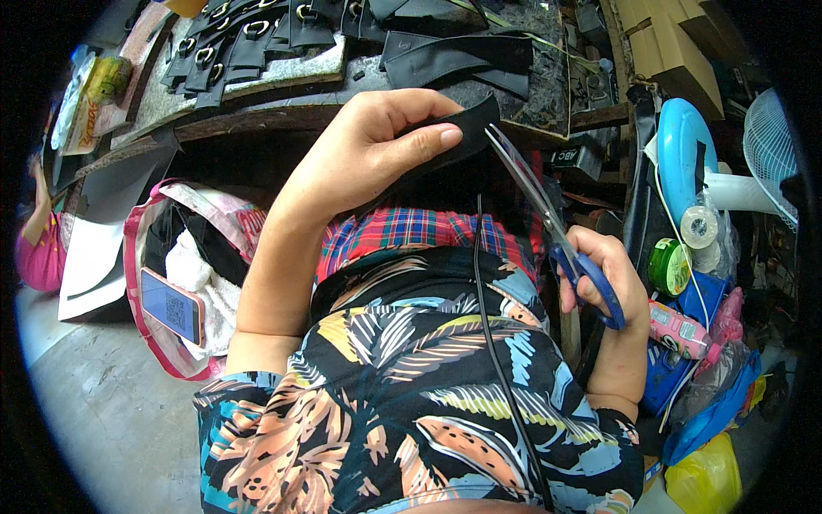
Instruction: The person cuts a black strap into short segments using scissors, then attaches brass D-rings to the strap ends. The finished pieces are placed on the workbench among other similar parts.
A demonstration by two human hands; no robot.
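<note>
Between the thumb and fingers of my left hand (385, 141) is a black strap piece (478, 128) that looks like leather, its end sticking out to the right. My right hand (604, 274) grips a pair of scissors (548, 210) by the blue handles, fingers through the loops. The long metal blades point up and left, their tips close to the strap's end. From this view the blades look nearly together, and I cannot tell whether they touch the strap. Part of the strap is hidden behind my left hand.
Black straps with metal rings (257, 34) and flat black pieces (458, 62) lie on the worn bench (548, 94) ahead. At left stands a bag (137, 257) with a phone (173, 307) on it. A fan (771, 146), tape roll (699, 227) and pink bottle (681, 330) crowd the right.
</note>
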